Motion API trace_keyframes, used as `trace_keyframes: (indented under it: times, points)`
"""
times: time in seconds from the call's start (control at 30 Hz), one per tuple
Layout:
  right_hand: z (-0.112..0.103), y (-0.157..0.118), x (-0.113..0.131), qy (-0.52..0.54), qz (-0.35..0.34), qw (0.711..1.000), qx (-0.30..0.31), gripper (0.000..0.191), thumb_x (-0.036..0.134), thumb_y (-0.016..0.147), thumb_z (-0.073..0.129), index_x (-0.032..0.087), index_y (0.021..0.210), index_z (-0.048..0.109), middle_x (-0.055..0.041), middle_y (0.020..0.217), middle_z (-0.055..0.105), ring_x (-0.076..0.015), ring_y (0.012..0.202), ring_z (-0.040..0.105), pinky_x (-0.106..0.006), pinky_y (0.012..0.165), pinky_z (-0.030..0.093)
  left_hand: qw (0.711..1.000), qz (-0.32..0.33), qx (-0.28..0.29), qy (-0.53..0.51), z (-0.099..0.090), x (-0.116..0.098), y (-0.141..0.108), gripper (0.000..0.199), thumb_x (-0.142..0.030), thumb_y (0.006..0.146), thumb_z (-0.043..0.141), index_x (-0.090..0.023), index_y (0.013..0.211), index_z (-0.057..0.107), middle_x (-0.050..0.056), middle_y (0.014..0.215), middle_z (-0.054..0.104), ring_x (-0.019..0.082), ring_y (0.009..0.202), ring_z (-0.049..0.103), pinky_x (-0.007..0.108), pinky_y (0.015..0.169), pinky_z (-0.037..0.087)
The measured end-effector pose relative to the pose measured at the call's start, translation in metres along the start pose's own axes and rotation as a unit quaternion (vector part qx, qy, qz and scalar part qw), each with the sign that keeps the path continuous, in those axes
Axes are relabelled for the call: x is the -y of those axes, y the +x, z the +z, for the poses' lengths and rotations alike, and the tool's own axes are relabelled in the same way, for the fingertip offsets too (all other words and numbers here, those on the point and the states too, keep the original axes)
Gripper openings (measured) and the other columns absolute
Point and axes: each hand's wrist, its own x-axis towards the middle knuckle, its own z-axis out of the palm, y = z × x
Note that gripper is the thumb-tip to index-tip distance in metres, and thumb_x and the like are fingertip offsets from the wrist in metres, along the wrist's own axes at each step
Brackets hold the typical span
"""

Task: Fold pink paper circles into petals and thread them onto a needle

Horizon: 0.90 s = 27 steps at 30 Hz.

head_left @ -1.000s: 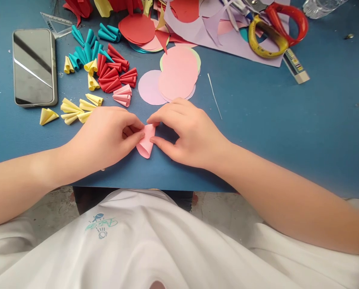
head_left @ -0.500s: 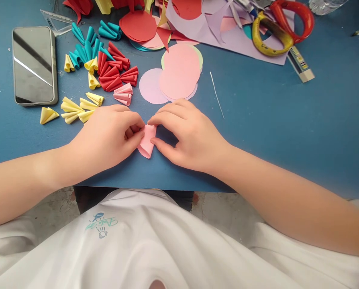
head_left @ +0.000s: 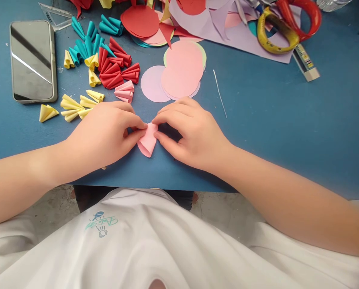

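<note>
A piece of pink paper [head_left: 148, 140], rolled so its lower end gapes, is held just above or on the table between both hands. My left hand [head_left: 113, 130] pinches its left upper edge between thumb and forefinger. From the right, my right hand [head_left: 191, 130] grips the top and right edge with thumb and fingertips. Beyond the hands lies an overlapping stack of pink paper circles [head_left: 182, 68], with a lilac paper circle [head_left: 154, 84] to its left. Small pink paper cones [head_left: 125, 91] sit past my left hand, and yellow paper cones [head_left: 71, 107] lie beside it, partly hidden.
A phone [head_left: 32, 60] lies at the left by a clear set square [head_left: 57, 18]. Red cones [head_left: 111, 74] and teal cones [head_left: 89, 42] are grouped behind. Scissors [head_left: 277, 38] rest on lilac paper scraps [head_left: 227, 36]. A thin white stick [head_left: 220, 94] lies right of the circles.
My fingers have shifted slightly on the pink paper, the left thumb and forefinger now closer together. The whole table scene has moved a little in view; the other items lie as before.
</note>
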Motion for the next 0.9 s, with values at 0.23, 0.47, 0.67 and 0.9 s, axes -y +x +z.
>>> trace_keyframes:
  times: [0.23, 0.47, 0.67, 0.9]
  points:
    - [0.0, -0.002, 0.0, 0.009, -0.024, 1.0, -0.009, 0.018, 0.02, 0.113, 0.068, 0.027, 0.123, 0.082, -0.0107, 0.125, 0.094, -0.0401, 0.115, 0.083, -0.064, 0.102, 0.071, 1.0, 0.003, 0.009, 0.004, -0.001, 0.001, 0.002, 0.041, -0.04, 0.116, 0.063, -0.028, 0.121, 0.103, 0.009, 0.105, 0.091, 0.034, 0.102, 0.087, 0.048, 0.097, 0.073]
    - [-0.004, -0.004, 0.003, -0.016, 0.002, 0.999, 0.047, 0.031, 0.025, 0.106, 0.077, 0.03, 0.136, 0.085, -0.0108, 0.137, 0.088, -0.0419, 0.126, 0.08, -0.069, 0.111, 0.071, 1.0, 0.007, 0.011, 0.004, 0.0, 0.002, 0.003, 0.041, -0.037, 0.116, 0.063, -0.025, 0.119, 0.102, 0.01, 0.106, 0.092, 0.033, 0.1, 0.086, 0.049, 0.094, 0.071]
    - [-0.008, -0.01, 0.011, -0.027, 0.003, 0.997, 0.067, 0.042, 0.024, 0.104, 0.081, 0.031, 0.145, 0.08, -0.0134, 0.144, 0.084, -0.0421, 0.128, 0.074, -0.068, 0.111, 0.071, 1.0, -0.003, 0.017, 0.006, -0.003, 0.0, 0.003, 0.043, -0.039, 0.113, 0.061, -0.025, 0.116, 0.101, 0.009, 0.101, 0.09, 0.032, 0.098, 0.084, 0.047, 0.093, 0.07]
    - [-0.006, -0.014, 0.002, -0.016, -0.017, 0.998, 0.062, 0.067, 0.053, 0.099, 0.104, 0.031, 0.156, 0.076, -0.017, 0.149, 0.08, -0.0466, 0.133, 0.074, -0.073, 0.117, 0.069, 1.0, -0.001, 0.018, 0.001, -0.003, 0.004, 0.003, 0.043, -0.044, 0.114, 0.059, -0.029, 0.116, 0.099, 0.007, 0.101, 0.09, 0.031, 0.097, 0.083, 0.045, 0.092, 0.07]
